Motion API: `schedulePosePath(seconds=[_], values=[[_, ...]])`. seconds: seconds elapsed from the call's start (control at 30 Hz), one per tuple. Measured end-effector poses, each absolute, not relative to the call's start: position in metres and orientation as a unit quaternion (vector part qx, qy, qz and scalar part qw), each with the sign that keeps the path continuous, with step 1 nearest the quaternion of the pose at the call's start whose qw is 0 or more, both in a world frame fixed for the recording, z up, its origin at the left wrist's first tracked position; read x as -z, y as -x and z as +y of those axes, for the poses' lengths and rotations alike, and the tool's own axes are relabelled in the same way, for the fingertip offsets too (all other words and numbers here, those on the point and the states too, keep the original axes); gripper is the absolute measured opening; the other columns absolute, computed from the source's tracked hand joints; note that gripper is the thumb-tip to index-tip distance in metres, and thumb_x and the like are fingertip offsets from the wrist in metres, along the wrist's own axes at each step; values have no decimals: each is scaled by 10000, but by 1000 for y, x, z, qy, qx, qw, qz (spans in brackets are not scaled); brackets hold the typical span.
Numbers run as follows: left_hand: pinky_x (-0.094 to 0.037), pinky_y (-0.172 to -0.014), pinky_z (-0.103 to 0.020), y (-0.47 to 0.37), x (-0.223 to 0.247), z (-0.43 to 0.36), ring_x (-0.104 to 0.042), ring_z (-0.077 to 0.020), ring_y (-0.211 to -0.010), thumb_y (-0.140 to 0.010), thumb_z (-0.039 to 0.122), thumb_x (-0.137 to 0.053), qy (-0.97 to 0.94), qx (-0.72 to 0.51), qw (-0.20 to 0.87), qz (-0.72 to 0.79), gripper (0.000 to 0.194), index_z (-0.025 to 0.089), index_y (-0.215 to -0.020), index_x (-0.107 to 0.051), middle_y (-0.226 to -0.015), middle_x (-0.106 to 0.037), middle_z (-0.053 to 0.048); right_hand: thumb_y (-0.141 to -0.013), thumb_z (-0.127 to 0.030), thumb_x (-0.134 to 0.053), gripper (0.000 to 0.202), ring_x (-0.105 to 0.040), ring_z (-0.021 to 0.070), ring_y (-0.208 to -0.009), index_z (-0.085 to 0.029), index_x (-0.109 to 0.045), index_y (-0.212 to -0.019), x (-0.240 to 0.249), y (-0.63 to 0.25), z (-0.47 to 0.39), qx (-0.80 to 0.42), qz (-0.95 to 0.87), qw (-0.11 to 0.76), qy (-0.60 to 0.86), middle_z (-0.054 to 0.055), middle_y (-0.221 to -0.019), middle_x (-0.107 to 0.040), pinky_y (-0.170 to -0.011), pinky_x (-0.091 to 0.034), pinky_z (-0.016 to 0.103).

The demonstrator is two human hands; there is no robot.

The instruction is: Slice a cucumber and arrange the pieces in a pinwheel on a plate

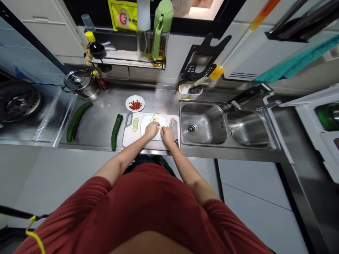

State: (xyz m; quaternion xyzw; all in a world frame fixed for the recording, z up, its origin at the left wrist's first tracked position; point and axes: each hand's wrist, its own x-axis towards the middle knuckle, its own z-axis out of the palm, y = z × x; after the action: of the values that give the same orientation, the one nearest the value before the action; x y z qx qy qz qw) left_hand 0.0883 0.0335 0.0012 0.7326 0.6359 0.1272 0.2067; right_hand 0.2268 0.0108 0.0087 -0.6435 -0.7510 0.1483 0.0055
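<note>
Both hands are over a white plate (143,131) that lies on a pale cutting board (129,138). My left hand (152,129) is closed, its fingertips at a small pale-green cucumber slice (160,127). My right hand (167,135) pinches that slice from the other side. Several cucumber slices (154,119) are arranged on the far part of the plate. A short row of overlapping cucumber slices (135,125) rests on the board's left side. Along the right edge of the board lies a knife (173,124), partly hidden by my right hand.
A cut cucumber (116,132) and a longer cucumber (77,121) lie left of the board. Behind it stands a small dish (127,104) of chopped red pieces. A double sink (203,141) is on the right, a lidded pot (84,86) at the back left.
</note>
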Motion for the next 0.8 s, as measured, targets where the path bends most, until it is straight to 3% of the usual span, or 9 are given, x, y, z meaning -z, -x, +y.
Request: schedulePosePath(seconds=[0.1, 0.2, 0.5, 0.8], values=[[-481, -896, -336, -78, 2, 20, -476, -234, -1232, -903, 176, -436, -822, -114, 145, 538, 337, 214, -1169, -640, -1312, -572, -79, -995, -302, -338, 347, -549, 199, -963, -222, -608, -1197, -10, -229, 0, -128, -765, 1, 631, 80, -1068, -614, -764, -359, 263], [-461, -960, -377, -68, 8, 12, -374, -240, -1347, -915, 165, -409, -865, -84, 126, 477, 412, 222, -1289, -574, -1413, -504, -65, -999, -304, -332, 366, -547, 195, -960, -236, -592, -1248, -10, -229, -8, -122, -768, -26, 628, 87, -1065, -609, -771, -355, 263], [-257, -1139, -494, -63, 18, 14, -360, -258, -1380, -926, 171, -391, -890, -78, 81, 443, 413, 210, -1295, -574, -1414, -511, -72, -1003, -311, -329, 363, -571, 194, -936, -245, -601, -1234, -9, -224, -9, -108, -764, -69, 632, 95, -1041, -632, -751, -354, 258], [-231, -1154, -495, -71, 23, 20, -382, -243, -1363, -926, 160, -372, -883, -92, 76, 454, 420, 200, -1295, -567, -1402, -521, -81, -1006, -319, -320, 378, -586, 193, -947, -259, -566, -1287, -11, -228, 0, -118, -757, -83, 637, 106, -1066, -645, -774, -368, 263]])
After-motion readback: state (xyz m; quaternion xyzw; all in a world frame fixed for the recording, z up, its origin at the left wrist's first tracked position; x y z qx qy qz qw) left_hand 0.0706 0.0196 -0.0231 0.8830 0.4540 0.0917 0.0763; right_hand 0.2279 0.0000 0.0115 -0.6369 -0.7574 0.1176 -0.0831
